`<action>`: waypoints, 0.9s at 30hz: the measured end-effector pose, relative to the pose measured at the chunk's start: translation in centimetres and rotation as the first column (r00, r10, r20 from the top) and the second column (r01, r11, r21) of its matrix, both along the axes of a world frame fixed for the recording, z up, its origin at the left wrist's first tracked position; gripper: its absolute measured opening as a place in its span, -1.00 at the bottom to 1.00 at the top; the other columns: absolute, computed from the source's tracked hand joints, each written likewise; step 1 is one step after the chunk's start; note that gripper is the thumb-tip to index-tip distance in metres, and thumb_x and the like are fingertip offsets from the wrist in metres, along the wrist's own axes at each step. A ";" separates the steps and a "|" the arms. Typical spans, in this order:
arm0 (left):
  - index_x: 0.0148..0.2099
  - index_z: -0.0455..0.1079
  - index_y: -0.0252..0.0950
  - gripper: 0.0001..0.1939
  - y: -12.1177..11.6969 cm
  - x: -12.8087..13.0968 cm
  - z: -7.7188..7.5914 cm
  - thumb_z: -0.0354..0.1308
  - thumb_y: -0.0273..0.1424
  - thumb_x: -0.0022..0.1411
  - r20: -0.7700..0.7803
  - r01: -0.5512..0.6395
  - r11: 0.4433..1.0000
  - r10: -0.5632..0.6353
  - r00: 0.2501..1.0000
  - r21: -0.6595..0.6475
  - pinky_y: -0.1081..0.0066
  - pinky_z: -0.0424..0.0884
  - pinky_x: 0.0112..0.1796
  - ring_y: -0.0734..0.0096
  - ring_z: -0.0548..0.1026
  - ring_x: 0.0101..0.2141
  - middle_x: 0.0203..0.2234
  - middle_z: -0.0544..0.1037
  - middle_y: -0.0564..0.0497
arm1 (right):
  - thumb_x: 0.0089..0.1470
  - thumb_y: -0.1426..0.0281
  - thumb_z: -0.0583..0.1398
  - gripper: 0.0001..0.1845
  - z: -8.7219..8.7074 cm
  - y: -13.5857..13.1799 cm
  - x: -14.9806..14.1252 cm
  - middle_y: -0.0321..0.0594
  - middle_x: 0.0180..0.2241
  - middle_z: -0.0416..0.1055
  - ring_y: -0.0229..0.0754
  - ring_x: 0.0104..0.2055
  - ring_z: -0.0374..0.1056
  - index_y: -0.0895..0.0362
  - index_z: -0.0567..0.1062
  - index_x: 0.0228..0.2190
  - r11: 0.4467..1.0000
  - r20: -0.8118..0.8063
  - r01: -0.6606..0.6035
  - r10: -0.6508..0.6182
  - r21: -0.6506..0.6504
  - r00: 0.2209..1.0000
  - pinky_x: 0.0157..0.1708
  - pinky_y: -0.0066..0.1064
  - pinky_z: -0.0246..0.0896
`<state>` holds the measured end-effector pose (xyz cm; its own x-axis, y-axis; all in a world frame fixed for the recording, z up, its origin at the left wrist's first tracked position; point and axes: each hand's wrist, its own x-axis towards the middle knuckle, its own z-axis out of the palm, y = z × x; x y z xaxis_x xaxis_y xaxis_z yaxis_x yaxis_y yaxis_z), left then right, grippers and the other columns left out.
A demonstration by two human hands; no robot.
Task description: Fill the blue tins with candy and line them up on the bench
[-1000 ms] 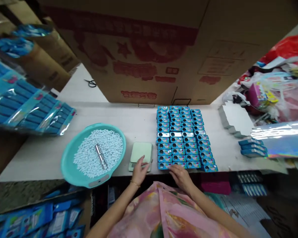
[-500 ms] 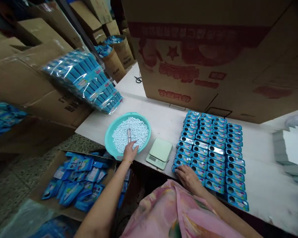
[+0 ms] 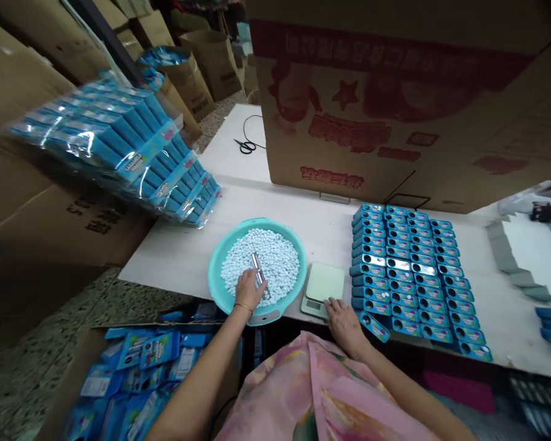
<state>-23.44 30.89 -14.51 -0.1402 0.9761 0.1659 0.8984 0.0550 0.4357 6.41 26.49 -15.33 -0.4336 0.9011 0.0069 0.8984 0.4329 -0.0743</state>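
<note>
Left hand (image 3: 248,290) down among the pills (image 3: 278,263), apparently closed around a steel tube (image 3: 257,268), inside the teal basin (image 3: 215,275) left of the scale (image 3: 326,282); right hand (image 3: 345,326) open and flat just below the scale; rows of blue tins (image 3: 413,275) right of it.

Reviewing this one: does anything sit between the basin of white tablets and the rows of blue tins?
Yes: a digital scale sits on the table between the teal basin of white tablets and the blue tins. The right hand is just past the scale's near corner, beside the tins.
</note>
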 end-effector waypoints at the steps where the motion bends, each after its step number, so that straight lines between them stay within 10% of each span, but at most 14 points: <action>1: -0.11 0.25 -0.35 -0.63 0.0 0.1 -0.2 0.02 -0.28 0.02 0.016 0.032 0.999 -0.032 0.999 0.004 0.24 0.24 -0.15 0.18 0.31 -0.15 -0.22 0.35 -0.16 | -0.06 0.52 0.01 -0.57 0.2 0.1 0.5 -0.03 -0.09 0.29 -0.03 -0.08 0.19 0.18 0.31 -0.08 1.000 0.045 -0.027 0.027 0.009 0.999 -0.15 -0.23 0.08; 5: -0.13 0.24 -0.32 -0.65 -0.8 0.2 -0.6 -0.02 -0.26 0.05 0.094 0.129 0.986 -0.138 0.986 0.102 0.25 0.23 -0.14 0.20 0.30 -0.15 -0.23 0.36 -0.13 | 0.00 0.49 0.00 -0.58 2.0 -0.9 4.1 -0.13 0.00 0.22 -0.08 0.05 0.03 0.13 0.28 -0.05 0.989 0.121 -0.144 0.140 0.032 0.983 0.02 -0.15 -0.15; 8: -0.12 0.23 -0.33 -0.61 -0.8 -0.3 -0.9 -0.04 -0.20 0.04 0.136 0.150 0.975 -0.174 0.975 0.167 0.23 0.22 -0.12 0.19 0.29 -0.16 -0.24 0.36 -0.13 | 0.05 0.39 -0.02 -0.51 2.8 -3.4 6.9 -0.19 0.11 0.04 -0.09 0.14 -0.15 0.09 0.12 0.06 0.991 0.117 0.039 -0.055 0.130 0.992 0.06 -0.14 -0.28; 12: -0.10 0.23 -0.38 -0.55 -0.2 0.2 -1.0 -0.08 -0.16 0.06 0.123 0.151 0.970 -0.177 0.977 0.191 0.23 0.21 -0.11 0.18 0.28 -0.15 -0.23 0.34 -0.17 | 0.06 0.43 -0.03 -0.52 1.5 -6.0 9.3 -0.17 0.06 0.14 -0.09 0.08 -0.03 0.10 0.14 0.05 0.924 0.103 0.324 -0.349 0.203 0.931 -0.01 -0.20 -0.16; 16: -0.08 0.24 -0.36 -0.55 -0.9 0.7 0.2 -0.07 -0.17 0.06 0.040 0.161 0.976 -0.168 0.985 0.144 0.18 0.18 -0.09 0.15 0.26 -0.10 -0.17 0.33 -0.19 | 0.03 0.54 -0.05 -0.50 0.0 -5.4 10.9 -0.16 -0.02 0.25 -0.11 -0.07 0.13 0.05 0.17 0.04 0.964 0.140 0.214 -0.236 0.155 0.962 -0.10 -0.23 -0.04; 19: 0.04 0.13 -0.32 -0.45 -1.8 -0.3 1.4 -0.02 -0.16 0.03 -0.024 -0.090 0.976 0.097 0.995 0.197 0.02 0.04 -0.03 0.03 0.11 0.03 0.02 0.18 -0.21 | 0.01 0.56 -0.05 -0.49 -0.2 -4.1 11.0 -0.17 -0.04 0.27 -0.11 -0.09 0.15 0.03 0.20 0.02 0.979 0.100 0.117 -0.134 0.165 0.986 -0.12 -0.23 -0.01; 23: 0.13 -0.05 -0.46 -0.15 -2.5 -3.6 0.9 0.09 -0.10 -0.14 0.115 -0.565 0.808 0.553 0.825 0.167 -0.07 0.09 -0.09 -0.09 0.11 0.02 0.01 0.15 -0.35 | 0.04 0.49 -0.07 -0.58 -0.3 -1.2 7.9 -0.12 -0.10 0.30 -0.14 -0.12 0.20 0.10 0.28 -0.04 0.991 -0.051 0.019 -0.013 0.131 0.999 -0.17 -0.31 0.11; 27: -0.25 0.32 -0.41 -0.55 -1.9 -6.9 -2.0 0.09 -0.20 -0.19 0.301 -0.668 0.723 0.685 0.663 -0.176 0.14 0.32 -0.36 0.08 0.40 -0.36 -0.45 0.44 -0.16 | -0.02 0.47 -0.01 -0.55 -0.8 2.6 2.7 0.00 0.02 0.15 -0.09 0.00 0.11 0.22 0.24 -0.03 0.995 -0.181 0.100 -0.093 0.029 0.979 -0.09 -0.26 0.09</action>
